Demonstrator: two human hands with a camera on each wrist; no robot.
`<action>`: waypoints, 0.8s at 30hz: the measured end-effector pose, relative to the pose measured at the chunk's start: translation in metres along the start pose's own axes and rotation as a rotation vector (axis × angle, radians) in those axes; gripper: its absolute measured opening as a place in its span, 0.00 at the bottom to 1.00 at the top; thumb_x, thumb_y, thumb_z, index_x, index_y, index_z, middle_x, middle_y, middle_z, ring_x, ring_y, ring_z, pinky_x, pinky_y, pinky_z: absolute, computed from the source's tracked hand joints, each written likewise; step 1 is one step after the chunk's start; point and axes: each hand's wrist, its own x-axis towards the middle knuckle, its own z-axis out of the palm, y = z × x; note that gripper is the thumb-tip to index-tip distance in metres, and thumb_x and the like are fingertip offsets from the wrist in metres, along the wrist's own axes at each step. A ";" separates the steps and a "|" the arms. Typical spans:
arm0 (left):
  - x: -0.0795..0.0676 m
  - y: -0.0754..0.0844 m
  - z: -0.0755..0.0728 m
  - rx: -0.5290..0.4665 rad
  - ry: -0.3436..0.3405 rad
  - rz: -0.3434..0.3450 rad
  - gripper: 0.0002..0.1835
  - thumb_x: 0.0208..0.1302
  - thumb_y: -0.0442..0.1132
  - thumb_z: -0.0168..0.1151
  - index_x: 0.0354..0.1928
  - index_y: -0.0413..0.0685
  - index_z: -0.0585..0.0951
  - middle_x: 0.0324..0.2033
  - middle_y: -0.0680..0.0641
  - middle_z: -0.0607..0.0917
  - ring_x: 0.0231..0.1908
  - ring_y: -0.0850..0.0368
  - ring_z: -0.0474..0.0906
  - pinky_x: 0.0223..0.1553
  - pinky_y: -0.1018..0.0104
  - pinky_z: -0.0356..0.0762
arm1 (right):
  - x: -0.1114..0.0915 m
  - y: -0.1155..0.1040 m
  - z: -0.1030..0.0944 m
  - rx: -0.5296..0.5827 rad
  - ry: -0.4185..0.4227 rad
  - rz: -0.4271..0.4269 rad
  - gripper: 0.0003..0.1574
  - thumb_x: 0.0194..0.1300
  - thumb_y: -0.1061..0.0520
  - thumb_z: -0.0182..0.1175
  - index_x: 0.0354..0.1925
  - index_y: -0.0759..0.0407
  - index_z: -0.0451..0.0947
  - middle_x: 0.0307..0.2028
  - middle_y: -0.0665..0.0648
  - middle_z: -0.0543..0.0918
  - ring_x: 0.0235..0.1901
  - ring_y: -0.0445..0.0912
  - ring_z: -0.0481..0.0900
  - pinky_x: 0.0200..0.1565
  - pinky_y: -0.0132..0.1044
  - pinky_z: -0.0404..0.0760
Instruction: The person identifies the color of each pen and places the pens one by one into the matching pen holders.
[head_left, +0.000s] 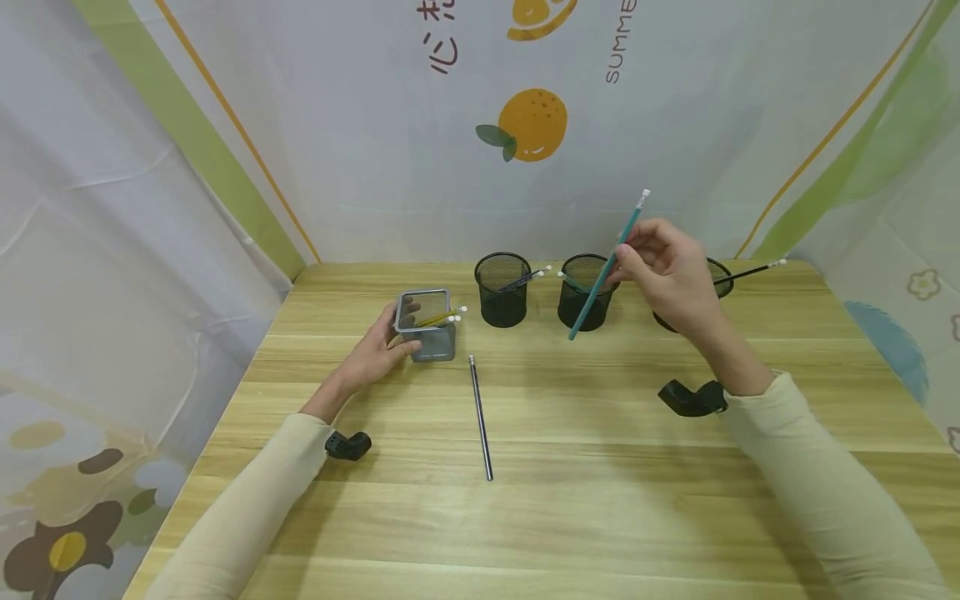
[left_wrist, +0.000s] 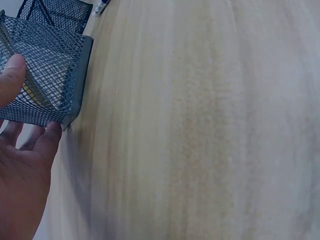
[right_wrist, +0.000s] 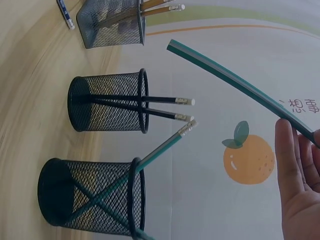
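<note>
My left hand (head_left: pixel 372 354) holds the square grey mesh pencil cup (head_left: pixel 435 344), its thumb on one side and fingers on another. Yellow pencils (head_left: pixel 438 318) lean inside that cup. Up above the row of cups, my right hand (head_left: pixel 675 279) pinches a green pencil (head_left: pixel 603 279), tilted, with its white eraser end at the top. Behind this pencil stands a round black mesh cup (head_left: pixel 585 315); the right wrist view shows green pencils (right_wrist: pixel 162 148) crossing in it. A dark blue pencil (head_left: pixel 481 421) lies on the table in front of the cups.
Another round black mesh cup (head_left: pixel 503 310) holds dark pencils (head_left: pixel 528 279). At the right, a further black cup (head_left: pixel 722 287) with a black pencil (head_left: pixel 750 272) is partly hidden by my right hand. A printed cloth (head_left: pixel 375 167) hangs behind the wooden table (head_left: pixel 562 517).
</note>
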 end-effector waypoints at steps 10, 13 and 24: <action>0.000 -0.001 -0.001 -0.002 -0.009 0.002 0.39 0.74 0.27 0.57 0.79 0.40 0.49 0.74 0.35 0.58 0.72 0.31 0.53 0.70 0.34 0.51 | 0.002 0.006 -0.010 0.024 0.047 -0.025 0.09 0.72 0.72 0.55 0.47 0.82 0.71 0.36 0.65 0.80 0.31 0.51 0.85 0.37 0.37 0.87; -0.001 0.000 -0.001 -0.003 -0.006 0.001 0.39 0.74 0.27 0.57 0.79 0.41 0.49 0.74 0.35 0.58 0.72 0.30 0.54 0.70 0.34 0.52 | 0.004 0.007 -0.014 0.048 0.069 -0.023 0.07 0.72 0.72 0.56 0.46 0.78 0.72 0.35 0.63 0.81 0.30 0.49 0.85 0.37 0.36 0.87; -0.001 -0.001 0.000 0.001 -0.013 0.009 0.39 0.74 0.26 0.57 0.78 0.38 0.48 0.74 0.35 0.57 0.72 0.30 0.52 0.70 0.33 0.51 | 0.017 0.011 -0.027 0.052 0.209 -0.106 0.04 0.70 0.73 0.56 0.43 0.72 0.75 0.34 0.64 0.80 0.31 0.48 0.85 0.38 0.34 0.87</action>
